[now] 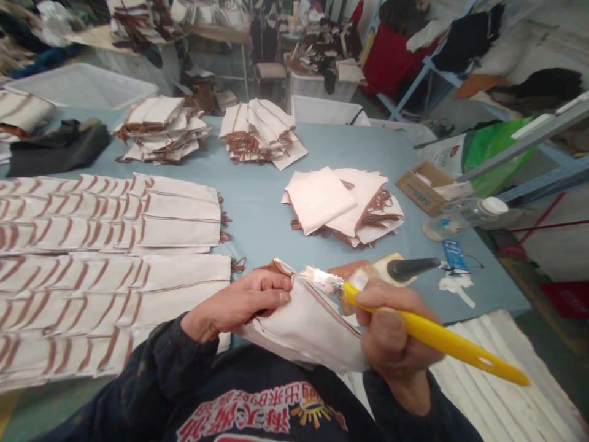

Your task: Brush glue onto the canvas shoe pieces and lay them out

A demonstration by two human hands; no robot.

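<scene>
My left hand [257, 301] grips the upper left corner of a white fabric piece [304, 325] with a brown-edged seam, thumb on top. In my right hand [398, 331] is a paintbrush [423, 328] with a yellow handle, its white-coated bristles lying against the seam near my left fingers. The lower right end of the piece rests by my right hand, partly covered by it. Just behind the brush sit a pale container [368, 271], partly hidden, and a dark, tapered handle [411, 267].
Overlapping rows of white, brown-edged pieces [179, 218] cover the table's left. Stacks of similar pieces [340, 202] lie ahead and farther back. On the right stand a clear jar [460, 218], a cardboard box [426, 187] and a blue packet [455, 256]. A metal rack [529, 144] borders that side.
</scene>
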